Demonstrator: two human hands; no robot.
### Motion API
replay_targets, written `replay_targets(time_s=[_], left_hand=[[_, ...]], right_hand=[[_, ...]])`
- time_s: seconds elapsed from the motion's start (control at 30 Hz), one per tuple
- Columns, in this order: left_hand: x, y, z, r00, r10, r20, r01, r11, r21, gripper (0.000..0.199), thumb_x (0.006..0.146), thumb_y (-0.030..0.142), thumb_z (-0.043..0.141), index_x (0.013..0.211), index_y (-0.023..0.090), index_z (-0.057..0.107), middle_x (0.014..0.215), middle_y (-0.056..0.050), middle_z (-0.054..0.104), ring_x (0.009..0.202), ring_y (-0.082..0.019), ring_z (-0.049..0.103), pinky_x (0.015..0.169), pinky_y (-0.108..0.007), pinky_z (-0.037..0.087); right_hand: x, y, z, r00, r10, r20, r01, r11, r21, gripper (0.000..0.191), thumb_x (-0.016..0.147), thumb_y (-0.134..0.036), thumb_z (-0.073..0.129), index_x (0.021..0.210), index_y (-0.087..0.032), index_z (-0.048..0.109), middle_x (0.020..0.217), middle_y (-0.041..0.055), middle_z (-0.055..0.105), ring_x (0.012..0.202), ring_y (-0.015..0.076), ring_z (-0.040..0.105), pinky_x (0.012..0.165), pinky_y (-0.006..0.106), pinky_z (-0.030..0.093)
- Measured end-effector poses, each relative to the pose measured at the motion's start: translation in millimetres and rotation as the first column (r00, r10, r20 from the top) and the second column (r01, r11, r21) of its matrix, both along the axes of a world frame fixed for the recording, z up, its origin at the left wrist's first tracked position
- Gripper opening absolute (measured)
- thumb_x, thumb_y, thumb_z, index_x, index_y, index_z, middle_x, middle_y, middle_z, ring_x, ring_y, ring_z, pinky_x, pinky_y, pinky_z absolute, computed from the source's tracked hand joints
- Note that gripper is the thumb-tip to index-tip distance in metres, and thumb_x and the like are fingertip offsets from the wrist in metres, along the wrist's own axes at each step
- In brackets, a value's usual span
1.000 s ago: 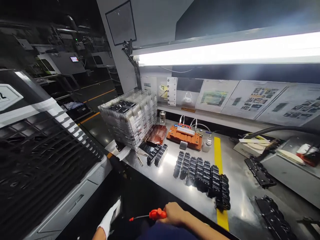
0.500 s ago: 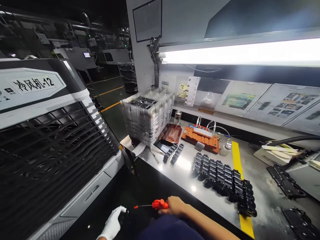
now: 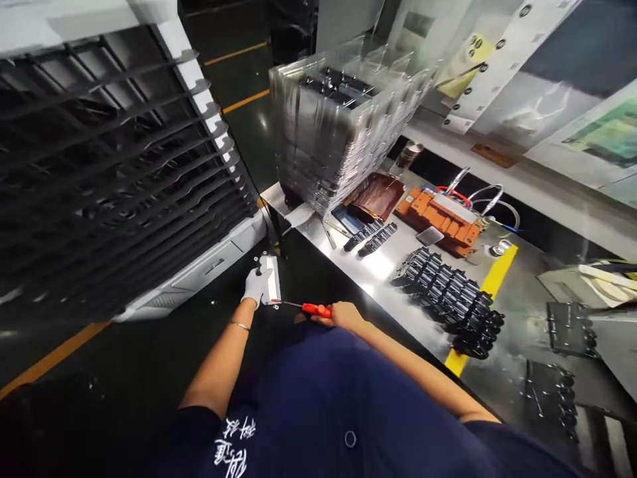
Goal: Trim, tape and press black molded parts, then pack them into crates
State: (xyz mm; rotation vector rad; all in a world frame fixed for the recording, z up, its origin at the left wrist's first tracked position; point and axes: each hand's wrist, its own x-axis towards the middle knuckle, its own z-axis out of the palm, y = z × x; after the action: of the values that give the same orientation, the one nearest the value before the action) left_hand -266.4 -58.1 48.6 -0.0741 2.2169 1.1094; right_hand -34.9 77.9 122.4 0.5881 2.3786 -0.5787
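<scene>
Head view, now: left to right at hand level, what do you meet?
Louvred unit → gloved left hand → pale flat part → red-handled tool → bare right hand → row of black parts → separate dark part.

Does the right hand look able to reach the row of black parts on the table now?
Probably yes: I see nothing standing between the right hand and the black parts. But its grip is around the red tool, so picking one up would likely need that tool set down.
</scene>
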Motion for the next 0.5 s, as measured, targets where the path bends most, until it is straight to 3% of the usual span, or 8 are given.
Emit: replay_targets(time_s=[0.3, 0.5], left_hand=[[6.2, 9.3, -7.8, 0.990, -0.078, -0.120, 0.079, 0.997, 0.004, 0.045, 0.072, 0.043, 0.071, 0.107, 0.017, 0.061, 0.104, -0.009, 0.069, 0.094, -0.022, 0.064, 0.082, -0.031, 0.048], [11.4, 8.3, -7.0, 0.997, -0.067, -0.036, 0.068, 0.996, 0.055, 0.041, 0.073, 0.037, 0.070, 0.106, 0.014, 0.061, 0.105, -0.011, 0.068, 0.092, -0.022, 0.064, 0.080, -0.031, 0.050]], right_hand=[[2.7, 3.7, -1.5, 0.998, 0.007, 0.056, -0.009, 0.999, 0.034, 0.069, 0.084, -0.076, 0.030, 0.089, -0.020, 0.071, 0.082, 0.0109, 0.072, 0.081, 0.0258, 0.069, 0.062, 0.027, 0.042], [8.8, 13.1, -3.4, 0.996, -0.055, 0.071, 0.054, 0.998, 0.016, 0.069, 0.085, -0.075, 0.029, 0.091, -0.020, 0.071, 0.085, 0.0112, 0.072, 0.084, 0.0248, 0.068, 0.065, 0.027, 0.044]])
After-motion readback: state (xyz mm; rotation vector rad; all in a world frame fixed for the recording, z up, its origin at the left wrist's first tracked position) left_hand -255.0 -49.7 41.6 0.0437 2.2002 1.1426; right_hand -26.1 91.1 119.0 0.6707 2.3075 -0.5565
